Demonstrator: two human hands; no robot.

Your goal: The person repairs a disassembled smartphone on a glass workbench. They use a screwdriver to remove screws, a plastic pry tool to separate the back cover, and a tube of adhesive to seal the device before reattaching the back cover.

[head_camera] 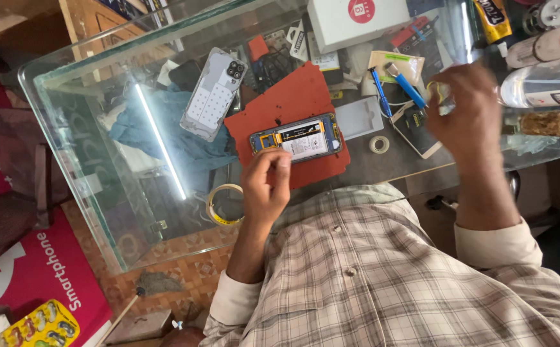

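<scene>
Bright tube-light glare on glass point(87, 160), blurred right hand point(463, 106)
</scene>
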